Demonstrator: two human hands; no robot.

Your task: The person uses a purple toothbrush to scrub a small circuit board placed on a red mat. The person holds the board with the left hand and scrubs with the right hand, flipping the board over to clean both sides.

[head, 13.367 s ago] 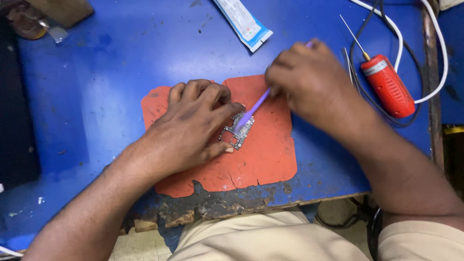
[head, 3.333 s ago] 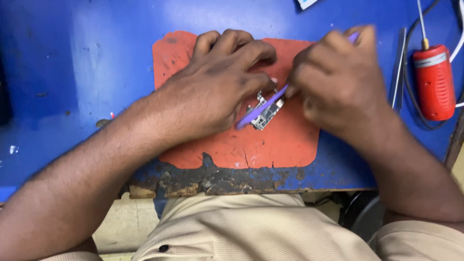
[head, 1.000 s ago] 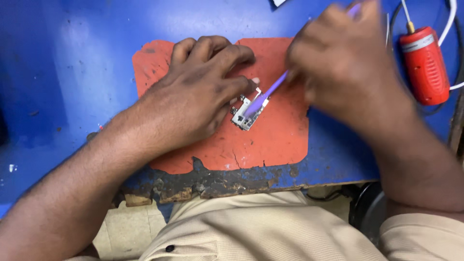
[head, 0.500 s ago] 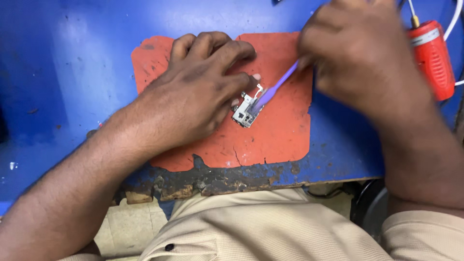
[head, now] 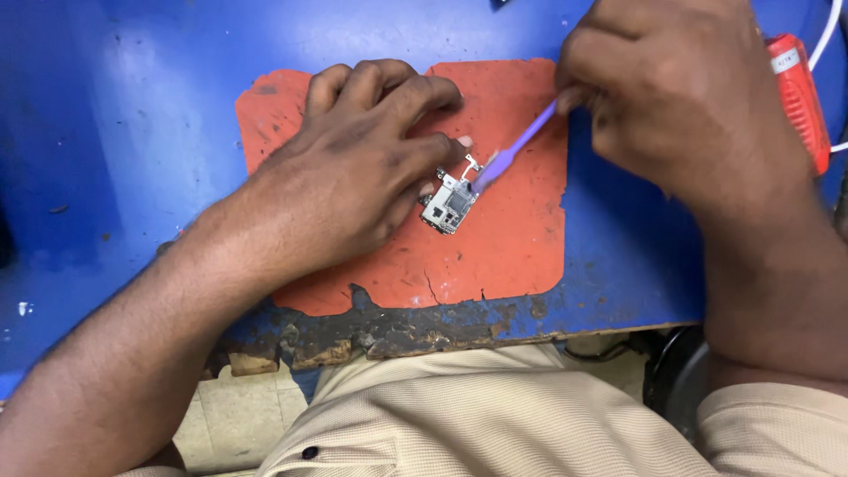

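A small silver circuit board lies on a worn orange mat. My left hand rests on the mat and pins the board's left edge with thumb and forefinger. My right hand grips a thin purple brush by its handle. The brush slants down to the left, and its head touches the board's upper right corner.
The mat sits on a blue workbench whose front edge is chipped and rusty. A red pen-shaped tool with a white cable lies at the far right, partly behind my right hand.
My right hand has drawn the brush up and to the right, from across the board's middle to its upper right corner. My left hand has stayed on the board.
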